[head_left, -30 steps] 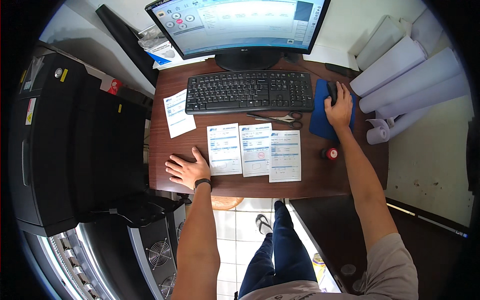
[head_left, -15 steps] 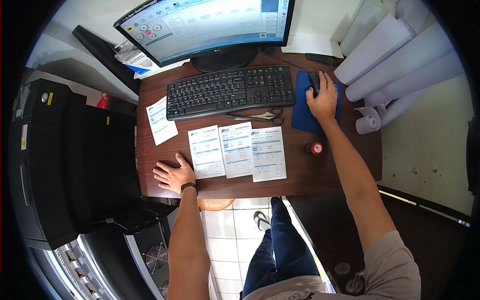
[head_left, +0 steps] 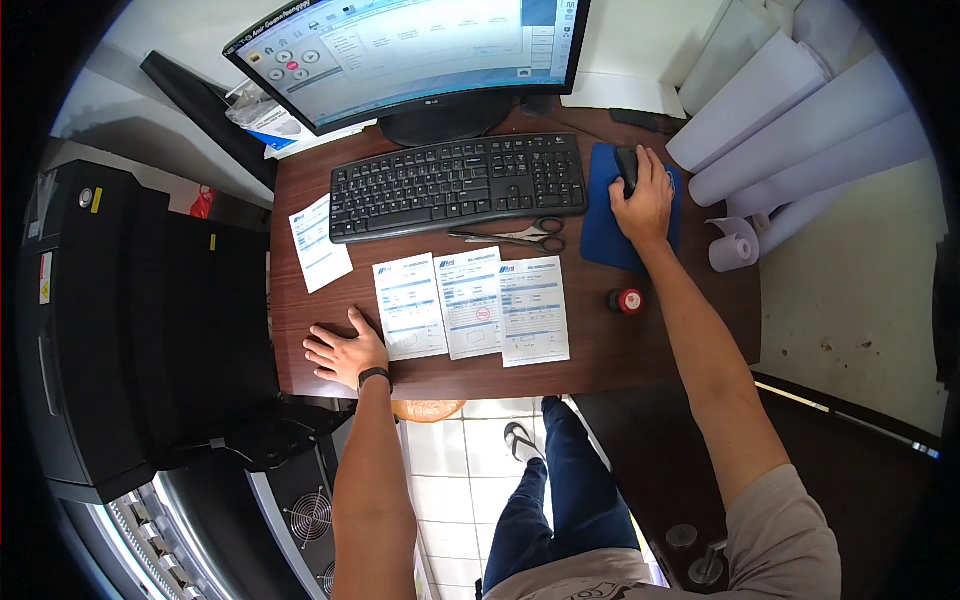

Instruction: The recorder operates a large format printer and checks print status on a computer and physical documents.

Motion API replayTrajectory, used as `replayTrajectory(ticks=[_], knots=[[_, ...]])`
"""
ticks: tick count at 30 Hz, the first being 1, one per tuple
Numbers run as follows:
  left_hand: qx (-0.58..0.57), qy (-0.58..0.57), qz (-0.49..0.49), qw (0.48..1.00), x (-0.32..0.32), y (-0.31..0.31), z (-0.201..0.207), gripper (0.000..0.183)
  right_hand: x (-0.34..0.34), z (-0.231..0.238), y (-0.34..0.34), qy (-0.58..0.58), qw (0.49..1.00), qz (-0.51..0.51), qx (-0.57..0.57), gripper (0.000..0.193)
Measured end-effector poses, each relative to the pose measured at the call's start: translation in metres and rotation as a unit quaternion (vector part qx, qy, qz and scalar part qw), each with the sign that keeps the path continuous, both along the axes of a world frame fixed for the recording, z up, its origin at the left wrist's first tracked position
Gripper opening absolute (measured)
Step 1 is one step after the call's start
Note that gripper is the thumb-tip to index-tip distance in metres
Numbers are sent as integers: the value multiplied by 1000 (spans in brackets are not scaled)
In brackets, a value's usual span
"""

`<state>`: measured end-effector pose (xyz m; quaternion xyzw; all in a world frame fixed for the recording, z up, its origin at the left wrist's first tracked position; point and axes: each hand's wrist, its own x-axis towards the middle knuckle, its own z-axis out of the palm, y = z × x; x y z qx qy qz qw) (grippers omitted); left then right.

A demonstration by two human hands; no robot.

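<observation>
Black plastic, the mouse (head_left: 627, 168) sits on the blue pad (head_left: 607, 228), the right hand (head_left: 645, 198) curled over it. The left hand (head_left: 350, 352) lies flat, holding nothing, beside the papers (head_left: 410, 305). Only the view has shifted; mouse work seemingly continues.

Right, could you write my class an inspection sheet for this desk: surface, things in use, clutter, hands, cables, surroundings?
Surface: brown wood-grain desk
Things in use: black mouse on blue mouse pad; black keyboard; lit monitor
Clutter: four printed forms, scissors near the keyboard, red-topped stamp (apparently)
Hands: left hand palm-down on the desk; right hand on the mouse
Cables: dark cables at lower left, ends unclear
Surroundings: large black machine left, paper rolls right, tiled floor below
</observation>
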<state>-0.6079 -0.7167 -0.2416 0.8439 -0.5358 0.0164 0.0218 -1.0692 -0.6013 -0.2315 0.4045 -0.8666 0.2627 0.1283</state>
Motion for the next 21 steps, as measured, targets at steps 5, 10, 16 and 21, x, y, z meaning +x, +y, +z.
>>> replayTrajectory(ticks=[5,10,16,21], knots=[[-1,4,1,1000,0,0,-1,94,0,2,0,14,1000,15,-16,65],[4,2,0,1000,0,0,-1,94,0,3,0,17,1000,12,-17,64],[20,-4,7,1000,-2,0,4,93,0,3,0,18,999,22,-20,64],[17,2,9,1000,-4,1,8,92,2,6,-2,16,1000,17,-5,63]])
